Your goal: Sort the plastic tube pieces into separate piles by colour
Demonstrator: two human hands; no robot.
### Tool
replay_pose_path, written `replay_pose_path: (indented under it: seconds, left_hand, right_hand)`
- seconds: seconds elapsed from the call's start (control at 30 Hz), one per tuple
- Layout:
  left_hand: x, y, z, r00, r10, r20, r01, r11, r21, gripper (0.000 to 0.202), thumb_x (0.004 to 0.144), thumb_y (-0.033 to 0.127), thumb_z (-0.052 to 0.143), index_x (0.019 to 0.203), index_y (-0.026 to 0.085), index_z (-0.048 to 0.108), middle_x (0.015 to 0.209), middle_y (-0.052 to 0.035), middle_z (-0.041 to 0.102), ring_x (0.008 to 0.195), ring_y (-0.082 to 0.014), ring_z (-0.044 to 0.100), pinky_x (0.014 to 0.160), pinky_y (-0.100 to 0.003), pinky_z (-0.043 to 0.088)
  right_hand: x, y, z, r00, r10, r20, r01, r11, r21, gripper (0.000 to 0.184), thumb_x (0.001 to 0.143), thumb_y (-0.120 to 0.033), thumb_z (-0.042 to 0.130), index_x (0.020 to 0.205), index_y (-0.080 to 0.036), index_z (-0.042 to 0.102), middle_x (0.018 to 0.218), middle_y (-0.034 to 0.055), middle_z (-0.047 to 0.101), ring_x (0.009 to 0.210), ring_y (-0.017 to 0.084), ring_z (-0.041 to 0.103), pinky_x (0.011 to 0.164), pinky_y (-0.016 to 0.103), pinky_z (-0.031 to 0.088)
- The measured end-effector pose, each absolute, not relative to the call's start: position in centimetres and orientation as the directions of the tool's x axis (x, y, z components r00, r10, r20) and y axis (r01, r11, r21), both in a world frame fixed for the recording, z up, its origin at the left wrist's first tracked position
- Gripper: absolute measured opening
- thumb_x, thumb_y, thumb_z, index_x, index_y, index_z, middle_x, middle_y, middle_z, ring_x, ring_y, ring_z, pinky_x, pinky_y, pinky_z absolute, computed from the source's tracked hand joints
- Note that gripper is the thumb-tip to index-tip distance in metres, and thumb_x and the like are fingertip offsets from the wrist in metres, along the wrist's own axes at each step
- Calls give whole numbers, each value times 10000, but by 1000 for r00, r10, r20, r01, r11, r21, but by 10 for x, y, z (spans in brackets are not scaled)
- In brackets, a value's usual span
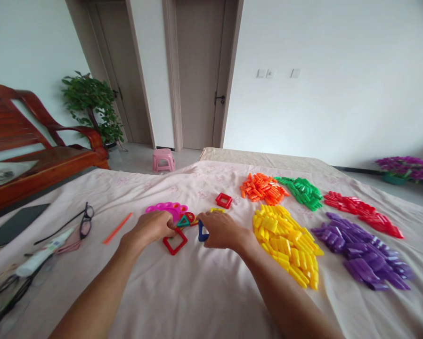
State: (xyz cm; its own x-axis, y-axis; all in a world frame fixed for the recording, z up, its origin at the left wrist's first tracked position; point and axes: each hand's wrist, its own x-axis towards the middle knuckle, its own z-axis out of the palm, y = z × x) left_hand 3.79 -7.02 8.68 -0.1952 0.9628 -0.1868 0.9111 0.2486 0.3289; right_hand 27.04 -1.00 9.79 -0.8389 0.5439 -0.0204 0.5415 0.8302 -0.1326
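Note:
My left hand (154, 225) is closed at the upper left corner of a red square frame piece (182, 243), which is tilted on the cloth. Its fingertips are partly hidden. My right hand (223, 229) grips a blue square frame piece (200, 233) at its right side, with the fingers curled over it. Between and just beyond the hands lie a teal triangle frame (183, 221), a red rounded piece (190, 216) and a magenta piece with round cups (162, 207). A yellow frame piece (216, 210) shows behind my right hand, and another red square frame (224, 200) lies farther back.
At right are piles of yellow (282, 242), orange (263, 188), green (303, 192), red (361, 212) and purple pieces (363, 252). At left lie an orange stick (117, 228), eyeglasses (85, 221), a white tube (44, 253), cables and a dark flat object (15, 225).

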Motion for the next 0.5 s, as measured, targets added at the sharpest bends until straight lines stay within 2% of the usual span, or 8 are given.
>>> replay_pose_path:
  seconds: [0.07, 0.13, 0.27, 0.37, 0.4, 0.5]
  left_hand:
    - [48, -71, 87, -179, 961, -210, 965, 213, 152, 170, 647, 353, 693, 780, 246, 695, 782, -36, 714, 746, -240, 652, 655, -306, 413]
    - [59, -73, 89, -157, 971, -180, 984, 169, 58, 171, 694, 303, 632, 840, 233, 686, 877, -66, 725, 831, -259, 663, 692, -320, 427]
    - [69, -76, 97, -121, 978, -168, 993, 120, -17, 223, 727, 172, 546, 908, 199, 673, 952, -108, 721, 908, -271, 666, 730, -330, 435]
    - [71, -79, 105, -121, 981, -153, 993, 121, -11, 193, 754, 177, 536, 902, 194, 658, 938, -98, 719, 903, -253, 667, 723, -312, 426]
    - [72, -80, 107, -121, 983, -134, 993, 122, -3, 172, 772, 208, 540, 902, 196, 652, 937, -91, 719, 899, -247, 666, 714, -304, 420]
    - [78, -82, 114, -92, 995, -39, 995, 93, 32, 173, 817, 312, 550, 925, 208, 636, 941, -72, 724, 889, -242, 668, 668, -288, 394]
  right_hand:
    - [269, -10, 93, -838, 545, -43, 546, 832, -96, 519, 701, -233, 659, 1209, -167, 572, 1139, 130, 657, 1055, 278, 625, 872, 347, 456]
    - [268, -11, 89, -836, 547, -54, 549, 833, -70, 538, 699, -225, 662, 1225, -159, 566, 1135, 137, 658, 1058, 284, 625, 892, 355, 457]
    - [269, -13, 91, -828, 555, -83, 559, 828, -41, 658, 666, -291, 750, 1280, -167, 549, 1162, 149, 650, 1058, 309, 623, 891, 375, 471]
    - [272, -14, 101, -828, 552, -101, 558, 828, -55, 767, 594, -403, 836, 1277, -175, 574, 1184, 152, 651, 1084, 336, 609, 896, 393, 471]
    - [273, -14, 106, -826, 558, -82, 563, 824, -67, 716, 618, -414, 824, 1254, -177, 597, 1176, 149, 659, 1088, 334, 609, 895, 389, 468]
    - [273, -14, 119, -793, 607, 45, 592, 786, -178, 376, 813, -376, 659, 1143, -195, 675, 1100, 114, 703, 1033, 277, 644, 847, 336, 464]
